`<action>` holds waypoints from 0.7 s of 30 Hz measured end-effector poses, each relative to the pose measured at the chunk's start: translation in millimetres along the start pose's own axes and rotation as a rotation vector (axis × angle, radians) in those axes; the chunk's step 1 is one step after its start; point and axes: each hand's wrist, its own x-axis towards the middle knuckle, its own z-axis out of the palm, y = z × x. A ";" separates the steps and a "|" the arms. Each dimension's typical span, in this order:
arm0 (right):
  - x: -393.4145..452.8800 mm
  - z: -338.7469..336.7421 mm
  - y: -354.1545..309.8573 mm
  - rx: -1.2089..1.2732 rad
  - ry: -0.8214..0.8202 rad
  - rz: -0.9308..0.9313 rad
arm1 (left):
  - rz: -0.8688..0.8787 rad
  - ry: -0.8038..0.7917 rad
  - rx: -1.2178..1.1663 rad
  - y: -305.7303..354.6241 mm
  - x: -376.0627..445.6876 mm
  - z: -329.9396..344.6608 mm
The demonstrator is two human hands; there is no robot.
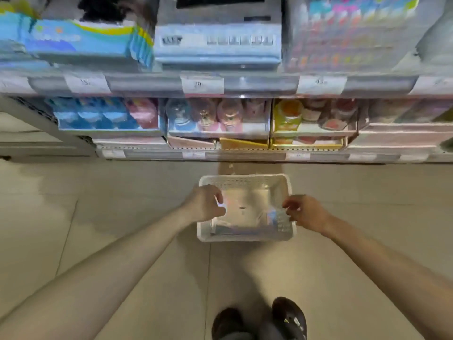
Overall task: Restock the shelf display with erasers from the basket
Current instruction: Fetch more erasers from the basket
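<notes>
We have both hands over the basket [245, 179] on the floor: left hand [206, 203] pinching something small and white, right hand [305, 213] curled at blurred packets (contents unclear); shelf restocking remains ahead.

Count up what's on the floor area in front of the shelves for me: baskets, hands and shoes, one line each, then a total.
White basket: 1
Hands: 2, the left hand and the right hand, both over the basket
Dark shoes: 2, one and another
Total: 5
The packets inside the basket are too blurred to count.
</notes>
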 end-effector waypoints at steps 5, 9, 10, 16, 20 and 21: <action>86.6 59.6 51.9 -0.018 -0.009 0.080 | 0.000 -0.081 0.102 -49.6 72.8 73.6; 139.6 105.2 75.7 -0.159 -0.069 0.080 | 0.019 -0.151 0.179 -77.2 120.9 117.6; 149.9 114.8 80.0 -0.215 -0.090 0.087 | 0.024 -0.174 0.211 -83.9 131.1 127.7; 191.7 161.3 100.2 -0.540 -0.212 0.172 | 0.066 -0.337 0.420 -114.3 176.1 178.5; 210.3 182.5 104.9 -0.686 -0.208 0.200 | 0.100 -0.394 0.599 -124.0 190.2 200.1; 212.6 186.3 106.0 -0.697 -0.192 0.199 | 0.119 -0.401 0.640 -125.7 191.9 204.2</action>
